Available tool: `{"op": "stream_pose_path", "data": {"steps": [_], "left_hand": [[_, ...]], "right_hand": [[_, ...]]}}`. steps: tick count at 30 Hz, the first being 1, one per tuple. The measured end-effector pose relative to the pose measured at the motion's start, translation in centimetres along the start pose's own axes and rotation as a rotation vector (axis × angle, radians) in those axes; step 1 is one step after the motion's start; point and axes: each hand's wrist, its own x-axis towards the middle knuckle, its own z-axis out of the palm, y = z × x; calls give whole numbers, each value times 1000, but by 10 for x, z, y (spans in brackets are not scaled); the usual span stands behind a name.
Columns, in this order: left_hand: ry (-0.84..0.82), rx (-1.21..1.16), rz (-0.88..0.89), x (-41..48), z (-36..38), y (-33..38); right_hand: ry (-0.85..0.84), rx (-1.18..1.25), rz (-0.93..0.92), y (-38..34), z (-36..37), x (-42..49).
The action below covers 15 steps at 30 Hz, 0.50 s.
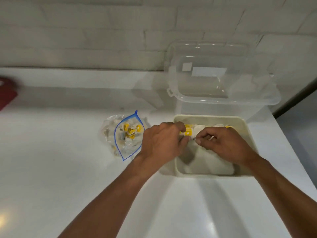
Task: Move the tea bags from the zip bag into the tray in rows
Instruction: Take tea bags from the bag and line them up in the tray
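The tea bags (pixel 188 131) that have made it across sit at the far end of the tray (pixel 205 118), white sachets with yellow tags lined up along its back wall. The near part of the tray shows bare floor. Both hands are over that row and hide its middle, so I cannot count the bags.

The left hand (pixel 161 141) comes in over the tray's left rim with its fingers curled, and the fingertips pinch a yellow-tagged bag at the left of the row. The right hand (pixel 226 145) is close beside it, also curled, with thumb and forefinger nipping the white paper of the next bag. A thin white sliver shows between its fingers, but it is too blurred to tell what it is.

The zip bag (pixel 127 140) lies on the white counter (pixel 68 169) just left of the tray. Its blue-edged mouth gapes open, and more yellow-tagged bags are heaped inside.

A clear plastic tub (pixel 223 93) stands right behind the tray, touching or nearly touching its back rim. Its see-through lid (pixel 214 54) is tipped up against the white brick wall (pixel 103 31). A red object (pixel 6 97), cut off by the view, sits far off at the left edge of the counter.
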Motion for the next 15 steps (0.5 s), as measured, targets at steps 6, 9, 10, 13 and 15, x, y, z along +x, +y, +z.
{"op": "stream_pose_path", "data": {"steps": [6,9,10,13,15], "left_hand": [[13,-134,-138,-26,-23,-53],[24,-137,-218,-39,-26,-85],[21,-101,-233,-43,-25,-96],[-4,63,-221,-55,-14,-122],[-40,132,-160,-61,-4,-133]], "right_hand": [[-25,46,-37,-54,22,7],[-34,89,-55,-80,36,17],[-45,100,-57,-88,41,22],[-87,60,-123,-112,64,40],[-139,-29,-232,-121,85,54]]}}
